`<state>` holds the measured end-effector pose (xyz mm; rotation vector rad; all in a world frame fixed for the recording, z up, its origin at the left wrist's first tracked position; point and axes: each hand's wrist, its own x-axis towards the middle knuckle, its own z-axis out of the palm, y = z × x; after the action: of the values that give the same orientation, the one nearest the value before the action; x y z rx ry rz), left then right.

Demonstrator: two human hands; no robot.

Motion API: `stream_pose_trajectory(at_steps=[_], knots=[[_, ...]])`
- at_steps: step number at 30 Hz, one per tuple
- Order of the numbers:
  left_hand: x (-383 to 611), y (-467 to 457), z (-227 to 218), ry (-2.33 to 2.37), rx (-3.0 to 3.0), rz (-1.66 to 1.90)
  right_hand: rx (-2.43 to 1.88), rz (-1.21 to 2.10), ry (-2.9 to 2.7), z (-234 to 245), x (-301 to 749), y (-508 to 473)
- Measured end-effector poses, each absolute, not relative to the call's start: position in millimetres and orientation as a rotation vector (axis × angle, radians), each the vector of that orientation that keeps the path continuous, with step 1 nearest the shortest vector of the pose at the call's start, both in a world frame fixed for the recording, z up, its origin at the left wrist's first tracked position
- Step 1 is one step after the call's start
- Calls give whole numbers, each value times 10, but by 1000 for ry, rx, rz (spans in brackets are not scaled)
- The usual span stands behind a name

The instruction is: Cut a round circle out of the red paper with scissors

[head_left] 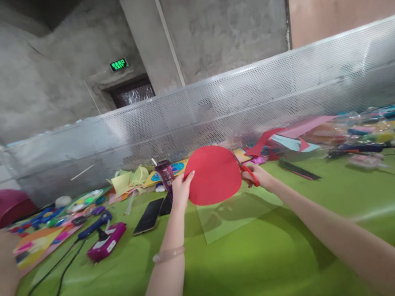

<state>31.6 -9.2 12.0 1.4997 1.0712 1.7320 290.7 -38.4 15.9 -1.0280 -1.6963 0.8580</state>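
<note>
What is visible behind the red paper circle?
Behind the red paper circle, the perforated metal screen shows above, and a yellow-and-blue piece shows past the circle's left edge. Whatever lies directly behind is covered.

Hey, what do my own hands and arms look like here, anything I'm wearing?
Your left hand and right hand are gloveless, and both forearms show no sleeves. The left forearm wears a pale, rounded bangle; none shows on the right. Fingernail details are too small to tell.

Craft workshop, bare concrete wall, exit sign, worktable, paper scraps
</note>
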Motion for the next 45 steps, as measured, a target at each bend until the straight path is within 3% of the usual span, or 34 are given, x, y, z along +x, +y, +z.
stream_pose_trajectory(at_steps=[45], knots=[[290, -93, 125, 1078, 1521, 1724, -993, 889, -1761, 160, 2937, -388]])
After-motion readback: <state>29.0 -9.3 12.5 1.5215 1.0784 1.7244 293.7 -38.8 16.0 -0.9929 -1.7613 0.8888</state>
